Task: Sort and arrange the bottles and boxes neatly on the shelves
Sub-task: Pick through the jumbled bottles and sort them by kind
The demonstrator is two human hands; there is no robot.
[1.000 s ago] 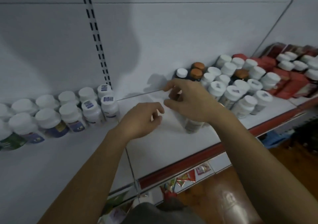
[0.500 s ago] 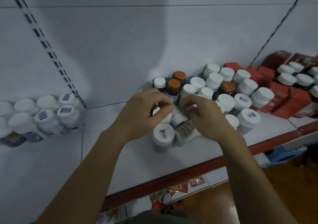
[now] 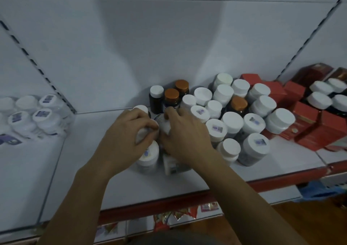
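Left hand [image 3: 127, 139] curled around a white-capped bottle [image 3: 148, 155], which stands upright, long axis vertical, cap up, on the white shelf [image 3: 90, 169]. Right hand [image 3: 185, 137] closed on an adjacent bottle [image 3: 173, 164], tilted, label facing the camera. Both sit just left of the bottle cluster [image 3: 232, 120]. Versus 0.5 s ago: hands closer together, both bottles more covered.

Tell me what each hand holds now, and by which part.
The left hand grips a white-capped bottle around its cap. The right hand pinches another bottle at its top; how firmly cannot be told.
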